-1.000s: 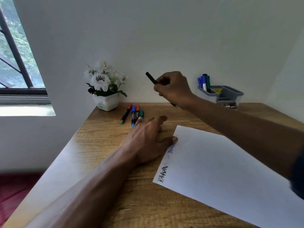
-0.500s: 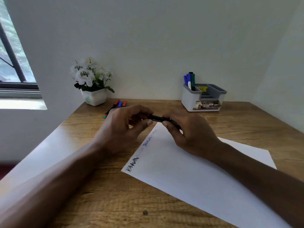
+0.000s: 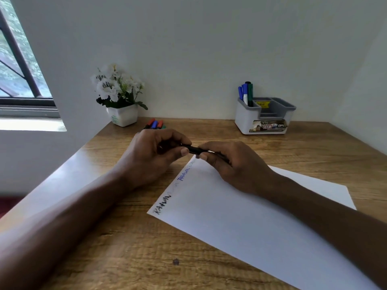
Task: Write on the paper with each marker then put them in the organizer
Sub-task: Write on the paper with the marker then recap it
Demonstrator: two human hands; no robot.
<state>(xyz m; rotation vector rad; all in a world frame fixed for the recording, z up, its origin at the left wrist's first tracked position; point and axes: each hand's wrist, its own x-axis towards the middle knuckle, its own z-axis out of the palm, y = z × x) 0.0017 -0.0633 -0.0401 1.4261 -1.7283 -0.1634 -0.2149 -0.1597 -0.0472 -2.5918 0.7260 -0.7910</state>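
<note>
Both hands hold one black marker (image 3: pixel 194 150) level above the far corner of the white paper (image 3: pixel 251 216). My left hand (image 3: pixel 152 158) pinches its left end, and my right hand (image 3: pixel 232 164) grips its right part. The paper carries black and blue writing along its left edge. Several loose markers (image 3: pixel 155 124) with red, blue and green caps lie behind my left hand. The white and grey organizer (image 3: pixel 265 119) stands at the back right with blue and green markers (image 3: pixel 246 94) upright in its left compartment.
A white pot of white flowers (image 3: pixel 120 99) stands at the back left corner of the wooden table (image 3: pixel 129 254). A window is at the far left. White walls close the table at the back and right.
My right hand brought the black marker down from the air to the paper's far corner. My left hand lifted off the table and took hold of the marker's left end. The view shifted.
</note>
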